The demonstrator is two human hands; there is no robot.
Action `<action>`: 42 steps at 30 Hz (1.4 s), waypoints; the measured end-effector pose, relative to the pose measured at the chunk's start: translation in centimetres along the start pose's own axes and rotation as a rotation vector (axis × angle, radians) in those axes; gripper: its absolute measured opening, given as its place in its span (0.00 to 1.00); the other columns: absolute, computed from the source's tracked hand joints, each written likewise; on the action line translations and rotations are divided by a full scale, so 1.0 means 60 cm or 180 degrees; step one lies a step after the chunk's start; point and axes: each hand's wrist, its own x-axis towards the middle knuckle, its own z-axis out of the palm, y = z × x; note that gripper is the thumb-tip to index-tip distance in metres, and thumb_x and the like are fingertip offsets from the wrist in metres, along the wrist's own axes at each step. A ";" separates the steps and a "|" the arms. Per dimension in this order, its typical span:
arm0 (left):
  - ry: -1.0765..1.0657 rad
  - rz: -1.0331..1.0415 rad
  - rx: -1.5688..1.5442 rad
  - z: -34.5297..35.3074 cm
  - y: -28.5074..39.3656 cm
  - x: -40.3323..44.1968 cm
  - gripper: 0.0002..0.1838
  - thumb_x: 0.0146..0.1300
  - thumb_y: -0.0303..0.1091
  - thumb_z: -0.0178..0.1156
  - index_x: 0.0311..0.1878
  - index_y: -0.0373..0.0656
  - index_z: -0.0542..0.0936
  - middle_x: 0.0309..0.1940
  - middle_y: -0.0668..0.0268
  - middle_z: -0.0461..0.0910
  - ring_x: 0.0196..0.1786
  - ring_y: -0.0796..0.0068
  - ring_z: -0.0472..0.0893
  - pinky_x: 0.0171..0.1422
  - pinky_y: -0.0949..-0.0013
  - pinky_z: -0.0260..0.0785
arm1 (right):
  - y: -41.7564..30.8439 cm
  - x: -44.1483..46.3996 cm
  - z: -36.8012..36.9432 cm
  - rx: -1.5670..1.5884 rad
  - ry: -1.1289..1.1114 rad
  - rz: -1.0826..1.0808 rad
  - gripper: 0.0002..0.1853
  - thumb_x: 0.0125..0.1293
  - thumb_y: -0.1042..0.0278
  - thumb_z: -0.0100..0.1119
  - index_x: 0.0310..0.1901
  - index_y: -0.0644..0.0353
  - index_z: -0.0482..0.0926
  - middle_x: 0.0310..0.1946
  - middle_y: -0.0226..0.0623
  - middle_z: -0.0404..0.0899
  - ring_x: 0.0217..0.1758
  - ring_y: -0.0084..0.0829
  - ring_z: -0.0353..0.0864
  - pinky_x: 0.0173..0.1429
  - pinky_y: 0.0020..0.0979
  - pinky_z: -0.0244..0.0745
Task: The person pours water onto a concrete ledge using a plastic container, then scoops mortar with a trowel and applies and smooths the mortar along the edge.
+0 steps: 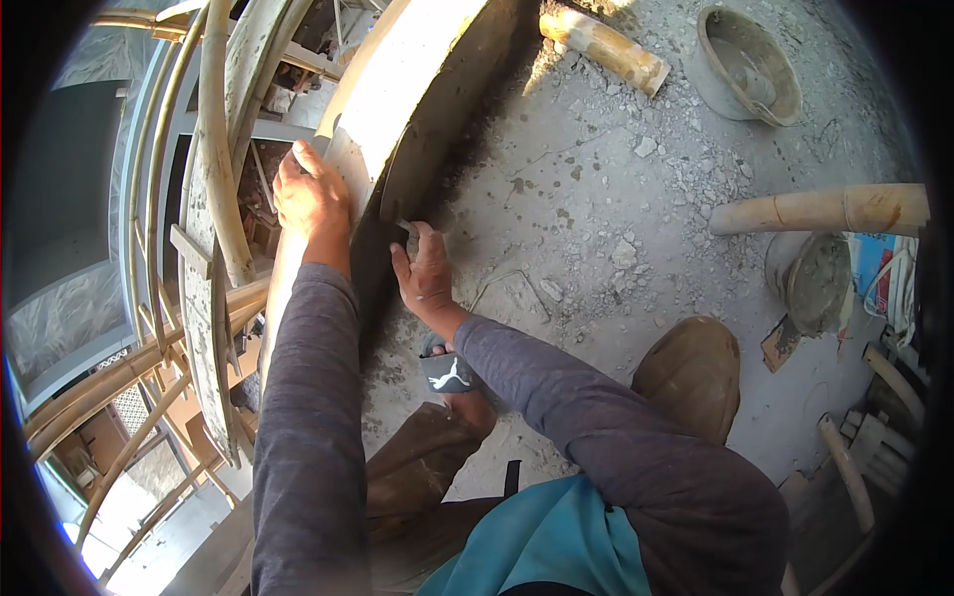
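My left hand rests on the pale top of a low wall, its bent fingers over the outer edge. Lower down, beside the shaded inner face, my right hand has its thumb and fingers closed around a dark part of a flat, blade-like tool. That tool lies along the wall face, looking like a trowel; its grip is mostly hidden by the fingers. Below the right hand is my foot in a dark sandal.
A bucket stands at the upper right, near a short bamboo piece. A bamboo pole juts in above a second bucket. Rubble litters the concrete floor. Bamboo scaffolding stands beyond the wall at left.
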 end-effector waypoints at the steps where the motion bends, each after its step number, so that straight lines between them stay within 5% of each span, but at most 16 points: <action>1: 0.0005 -0.0008 -0.0010 0.000 -0.001 0.002 0.30 0.73 0.60 0.41 0.60 0.46 0.78 0.60 0.56 0.76 0.66 0.56 0.71 0.72 0.54 0.58 | -0.007 -0.003 0.001 0.0134 -0.0124 0.0047 0.22 0.67 0.63 0.61 0.59 0.61 0.69 0.46 0.50 0.73 0.50 0.51 0.75 0.54 0.45 0.71; 9: -0.0039 0.0133 -0.0217 0.000 -0.011 0.005 0.31 0.73 0.59 0.40 0.61 0.45 0.77 0.59 0.55 0.77 0.64 0.54 0.73 0.70 0.54 0.61 | 0.020 -0.078 -0.061 0.0405 -0.0614 -0.0215 0.22 0.67 0.64 0.61 0.59 0.64 0.69 0.51 0.52 0.74 0.55 0.51 0.75 0.57 0.43 0.71; 11: 0.0017 0.0066 -0.0207 -0.002 -0.004 0.004 0.31 0.73 0.59 0.40 0.60 0.45 0.78 0.58 0.55 0.77 0.64 0.55 0.73 0.70 0.54 0.61 | 0.020 -0.050 -0.049 0.0285 -0.0147 0.0606 0.25 0.68 0.60 0.60 0.60 0.65 0.68 0.55 0.55 0.74 0.58 0.53 0.74 0.60 0.44 0.70; 13: 0.0026 0.0043 -0.0186 -0.003 -0.003 0.005 0.31 0.73 0.59 0.40 0.60 0.45 0.78 0.58 0.55 0.77 0.64 0.55 0.73 0.70 0.54 0.61 | 0.017 -0.006 -0.032 0.0637 -0.0219 0.1008 0.26 0.68 0.58 0.59 0.61 0.65 0.67 0.52 0.54 0.74 0.55 0.49 0.75 0.60 0.42 0.70; 16: -0.0005 0.0036 -0.0187 -0.003 -0.002 0.003 0.31 0.73 0.60 0.40 0.60 0.46 0.78 0.59 0.55 0.77 0.64 0.55 0.73 0.70 0.53 0.61 | -0.026 0.024 -0.040 0.0957 -0.0357 0.1227 0.26 0.67 0.59 0.60 0.61 0.66 0.67 0.53 0.57 0.75 0.56 0.55 0.76 0.61 0.45 0.69; 18: -0.0020 0.0054 -0.0212 -0.003 -0.001 0.004 0.31 0.72 0.60 0.40 0.60 0.46 0.78 0.59 0.55 0.77 0.65 0.55 0.73 0.70 0.53 0.61 | -0.054 0.013 -0.054 0.0764 -0.0370 0.0480 0.25 0.67 0.60 0.59 0.61 0.66 0.67 0.50 0.57 0.76 0.56 0.55 0.75 0.61 0.45 0.68; 19: -0.0006 0.0059 -0.0189 -0.001 -0.004 0.004 0.31 0.72 0.61 0.40 0.60 0.47 0.78 0.59 0.56 0.77 0.65 0.56 0.73 0.70 0.53 0.60 | -0.051 0.006 -0.060 0.0660 -0.0314 0.0066 0.25 0.68 0.60 0.59 0.61 0.65 0.66 0.41 0.52 0.78 0.43 0.47 0.82 0.52 0.41 0.74; 20: 0.0014 0.0059 -0.0163 -0.002 -0.003 0.004 0.31 0.72 0.61 0.40 0.60 0.47 0.78 0.59 0.57 0.77 0.65 0.56 0.72 0.71 0.53 0.60 | -0.046 0.000 -0.063 0.0653 -0.0316 0.0058 0.25 0.68 0.60 0.59 0.61 0.65 0.66 0.41 0.52 0.78 0.43 0.47 0.82 0.52 0.41 0.74; 22: 0.0020 0.0003 -0.0158 -0.001 -0.001 0.005 0.31 0.72 0.61 0.40 0.60 0.48 0.78 0.60 0.57 0.77 0.66 0.57 0.72 0.71 0.53 0.59 | -0.034 -0.013 -0.072 0.1416 -0.0564 0.1318 0.29 0.68 0.57 0.62 0.63 0.63 0.63 0.34 0.37 0.76 0.27 0.26 0.78 0.28 0.29 0.77; 23: 0.0031 -0.0044 -0.0156 -0.001 0.000 0.003 0.31 0.72 0.61 0.41 0.61 0.48 0.78 0.60 0.58 0.76 0.66 0.58 0.72 0.72 0.54 0.58 | -0.040 0.002 -0.090 0.1496 -0.0613 0.1901 0.29 0.67 0.59 0.61 0.65 0.61 0.62 0.33 0.36 0.75 0.25 0.23 0.76 0.26 0.27 0.77; 26: -0.0026 -0.0114 -0.0123 -0.002 0.001 0.004 0.31 0.71 0.62 0.42 0.61 0.49 0.78 0.61 0.59 0.76 0.67 0.59 0.71 0.73 0.54 0.57 | 0.016 0.033 -0.097 0.1667 -0.0494 0.2221 0.31 0.67 0.62 0.60 0.67 0.59 0.61 0.32 0.35 0.74 0.24 0.23 0.74 0.25 0.28 0.77; 42: -0.0025 -0.0036 -0.0188 -0.004 0.000 0.005 0.30 0.71 0.62 0.43 0.60 0.49 0.78 0.60 0.57 0.76 0.67 0.57 0.71 0.72 0.54 0.58 | 0.068 0.081 -0.079 0.1953 -0.0637 0.2502 0.30 0.65 0.64 0.62 0.67 0.56 0.63 0.33 0.34 0.74 0.23 0.24 0.73 0.24 0.31 0.78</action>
